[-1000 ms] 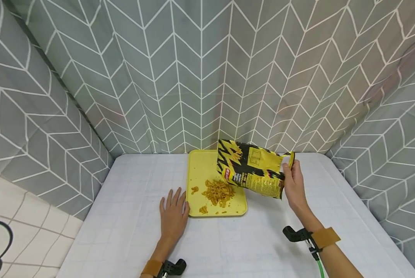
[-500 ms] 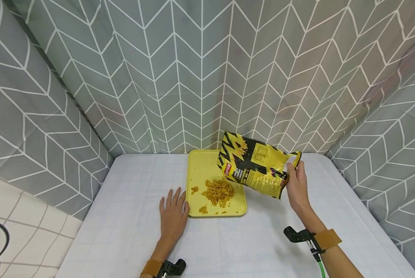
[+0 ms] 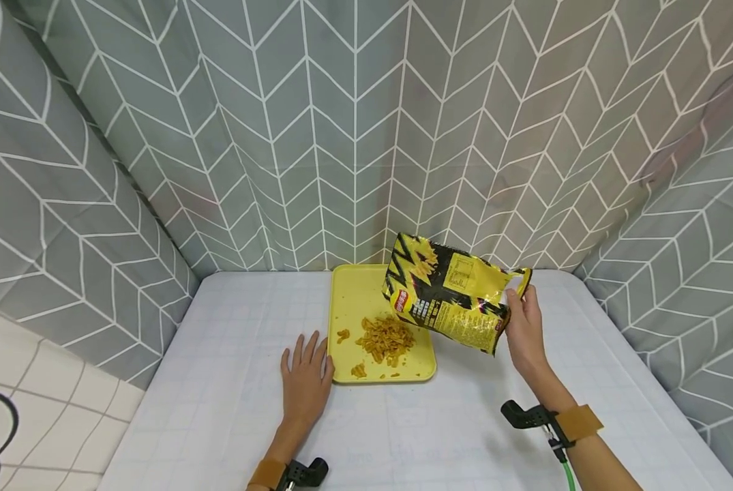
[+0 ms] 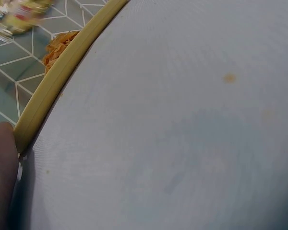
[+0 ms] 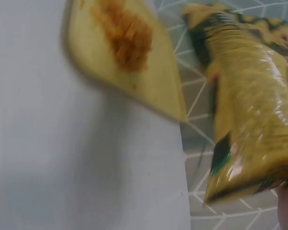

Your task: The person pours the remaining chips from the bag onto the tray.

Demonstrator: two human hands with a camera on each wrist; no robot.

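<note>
A yellow-and-black snack bag hangs tilted over the right part of a yellow tray. My right hand pinches the bag by its right end, thumb on top. Orange-brown chips lie in a heap on the tray, with a few loose pieces beside them. My left hand rests flat on the table with fingers spread, its thumb against the tray's left edge. In the left wrist view the thumb meets the tray rim. The bag is blurred in the right wrist view.
The tray stands on a white table near its back edge. A grey curtain with white zigzag lines hangs behind and along the sides. A wrist camera with a green cable sits on the right wrist.
The right hand has lifted the bag slightly and moved it a little to the right, tilting its left end upward. The left hand, the tray and the chip heap have stayed in place.
</note>
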